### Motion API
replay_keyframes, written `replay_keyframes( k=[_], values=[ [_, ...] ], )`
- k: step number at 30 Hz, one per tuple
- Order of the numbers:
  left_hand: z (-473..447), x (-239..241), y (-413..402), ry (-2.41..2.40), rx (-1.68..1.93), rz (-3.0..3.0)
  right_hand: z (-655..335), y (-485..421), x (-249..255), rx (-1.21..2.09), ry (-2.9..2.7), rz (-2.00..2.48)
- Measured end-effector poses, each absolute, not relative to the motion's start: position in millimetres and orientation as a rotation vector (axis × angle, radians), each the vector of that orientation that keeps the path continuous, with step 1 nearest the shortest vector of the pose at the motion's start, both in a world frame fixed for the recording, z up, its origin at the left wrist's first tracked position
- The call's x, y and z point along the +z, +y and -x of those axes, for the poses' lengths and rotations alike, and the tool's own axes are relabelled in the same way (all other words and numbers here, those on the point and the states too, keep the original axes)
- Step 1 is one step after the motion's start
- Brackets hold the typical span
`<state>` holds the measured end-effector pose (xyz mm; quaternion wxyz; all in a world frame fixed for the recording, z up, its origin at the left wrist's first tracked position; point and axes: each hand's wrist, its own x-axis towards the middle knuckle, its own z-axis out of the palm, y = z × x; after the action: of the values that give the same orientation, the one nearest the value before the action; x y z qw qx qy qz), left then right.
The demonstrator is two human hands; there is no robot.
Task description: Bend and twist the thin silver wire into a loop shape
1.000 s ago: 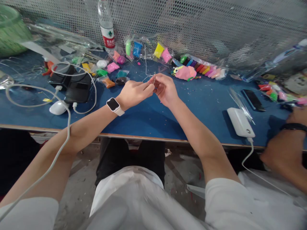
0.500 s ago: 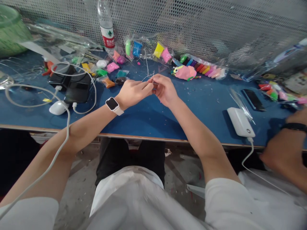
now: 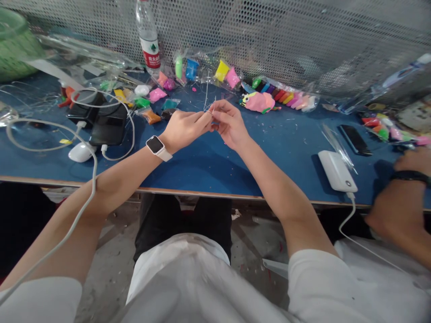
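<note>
Two bare hands are meeting over a blue table (image 3: 286, 175), working at a thin, pale wire (image 3: 206, 91). The left hand (image 3: 186, 130), with a white-strapped watch (image 3: 155, 145) on its wrist, is reaching in from the left, its fingers closing on the wire. The right hand (image 3: 230, 124) is pinching the wire between thumb and forefinger, its palm partly turned toward the viewer. The fingertips are almost touching, so the exact grip of each finger is staying hidden. The wire is rising from the fingertips toward the far side of the table, with finer strands spreading around its base.

Beyond the hands, small packets of colored clay are lying in a loose row; a blue one (image 3: 192, 70) and a yellow one (image 3: 222, 71) are resting near the perforated metal wall (image 3: 276, 36). A pink clay figure (image 3: 258, 102) is sitting just to the right, in front of a bag of clay sticks (image 3: 288, 97). A water bottle (image 3: 149, 42) is standing at the far left of the hands. On the left, a black power bank (image 3: 108, 128) is lying beside looping cables. On the right, a white power bank (image 3: 336, 171) is lying near a dark phone (image 3: 356, 140). At the far right edge, another person's arm (image 3: 399, 211) is resting by the table.
</note>
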<state>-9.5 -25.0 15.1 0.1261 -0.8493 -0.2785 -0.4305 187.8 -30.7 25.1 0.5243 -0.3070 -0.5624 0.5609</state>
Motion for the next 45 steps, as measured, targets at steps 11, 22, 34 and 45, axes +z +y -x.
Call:
replay_keyframes(
  k=[11, 22, 34, 45],
  values=[
    [11.0, 11.1, -18.2, -0.987, -1.41, 2.451, -189.8, -32.8, 24.0, 1.122, -1.504, 0.783],
    [13.3, 9.0, -15.5, -1.001, -1.43, 2.426, -185.6, -38.8, 25.8, 1.037, -1.509, 0.827],
    [11.1, 16.1, -23.0, -1.015, -1.45, 2.468, -190.4, -43.0, 30.3, 0.737, -1.619, 0.902],
    [14.0, 11.2, -15.0, -0.987, -1.423, 2.39, -182.5, -43.6, 28.3, 0.929, -1.553, 0.864]
  ],
)
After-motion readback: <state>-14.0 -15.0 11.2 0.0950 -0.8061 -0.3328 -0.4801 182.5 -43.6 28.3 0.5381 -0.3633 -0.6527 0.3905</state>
